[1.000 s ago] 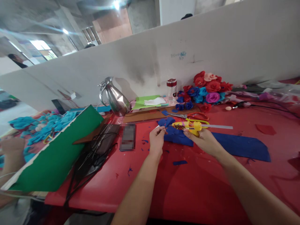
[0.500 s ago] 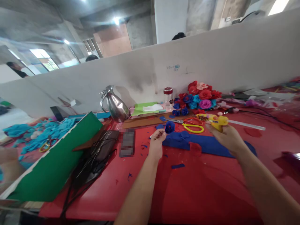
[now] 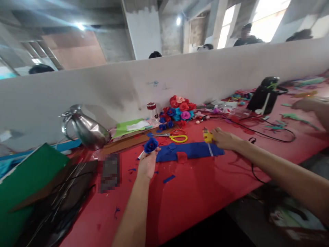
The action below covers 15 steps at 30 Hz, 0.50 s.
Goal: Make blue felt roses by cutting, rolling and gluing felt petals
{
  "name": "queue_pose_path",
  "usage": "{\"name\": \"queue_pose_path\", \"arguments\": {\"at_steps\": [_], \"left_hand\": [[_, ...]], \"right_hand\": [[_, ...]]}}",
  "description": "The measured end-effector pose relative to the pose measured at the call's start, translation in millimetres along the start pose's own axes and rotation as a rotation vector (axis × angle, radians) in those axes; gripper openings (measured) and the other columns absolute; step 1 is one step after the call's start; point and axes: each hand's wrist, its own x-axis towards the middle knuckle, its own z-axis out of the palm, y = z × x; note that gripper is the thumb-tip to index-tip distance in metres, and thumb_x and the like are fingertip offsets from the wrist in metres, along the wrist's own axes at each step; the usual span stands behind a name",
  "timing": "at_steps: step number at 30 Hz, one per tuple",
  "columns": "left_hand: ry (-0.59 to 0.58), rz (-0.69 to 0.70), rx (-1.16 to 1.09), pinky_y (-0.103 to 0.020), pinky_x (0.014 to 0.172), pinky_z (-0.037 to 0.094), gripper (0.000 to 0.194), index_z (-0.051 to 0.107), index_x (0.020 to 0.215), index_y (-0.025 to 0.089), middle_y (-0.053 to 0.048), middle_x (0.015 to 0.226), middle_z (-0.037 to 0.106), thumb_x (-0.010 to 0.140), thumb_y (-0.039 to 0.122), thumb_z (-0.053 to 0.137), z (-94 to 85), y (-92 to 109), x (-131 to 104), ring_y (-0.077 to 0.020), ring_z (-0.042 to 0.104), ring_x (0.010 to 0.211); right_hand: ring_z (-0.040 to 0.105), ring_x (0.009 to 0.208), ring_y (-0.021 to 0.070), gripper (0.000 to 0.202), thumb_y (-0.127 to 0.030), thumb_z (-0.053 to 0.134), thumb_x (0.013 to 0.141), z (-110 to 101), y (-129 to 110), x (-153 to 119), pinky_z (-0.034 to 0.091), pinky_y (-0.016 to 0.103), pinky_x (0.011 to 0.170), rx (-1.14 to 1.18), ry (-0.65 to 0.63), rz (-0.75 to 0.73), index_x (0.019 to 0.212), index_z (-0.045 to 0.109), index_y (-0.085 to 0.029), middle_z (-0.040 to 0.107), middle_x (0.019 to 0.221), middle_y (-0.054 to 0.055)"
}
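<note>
My left hand (image 3: 148,164) is closed on a dark blue paper flower (image 3: 150,145), held upright above the red table (image 3: 195,192). On the right, my right hand (image 3: 221,138) is at a yellow glue gun (image 3: 207,136), its fingers wrapped round the far side of it. A clear stick hangs below the gun over a strip of blue paper (image 3: 196,151). A small red paper piece (image 3: 182,157) lies on that strip. Behind the strip are scissors with yellow handles (image 3: 179,138). Blue scraps (image 3: 169,179) lie near my left hand.
Behind stand a steel jug (image 3: 89,130), a glass jar (image 3: 153,115) and a bunch of paper flowers (image 3: 183,107). A phone (image 3: 110,173) and green board (image 3: 33,164) are left. A black cable (image 3: 269,125) crosses the right, near another person's arm (image 3: 312,108).
The view has swung to the right. The glue gun, in my right hand, has turned and now stands over the right end of the blue strip. My left hand still holds the flower.
</note>
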Motion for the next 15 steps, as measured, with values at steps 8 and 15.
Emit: {"name": "queue_pose_path", "arguments": {"at_steps": [8,15], "left_hand": [[-0.056,-0.017,-0.071,-0.026,0.076,0.05,0.018,0.065,0.063,0.016,0.002,0.064,0.063,0.059,0.012,0.082,-11.9,4,3,-0.0081,0.058,0.063],[-0.066,-0.033,-0.009,-0.023,0.066,0.044,0.026,0.057,0.061,0.015,0.002,0.062,0.06,0.058,0.015,0.083,-13.5,0,3,-0.008,0.055,0.061]], "right_hand": [[0.06,0.111,0.0327,0.03,-0.007,0.061,0.083,-27,-18,31,0.047,0.047,0.09,-0.205,-0.157,0.076,0.112,0.064,-0.013,0.06,0.122,0.021],[0.062,0.107,0.0224,0.033,-0.033,0.058,0.094,-15,-93,79,0.053,0.043,0.089,-0.173,-0.166,-0.12,0.122,0.059,-0.017,0.06,0.125,0.01]]}}
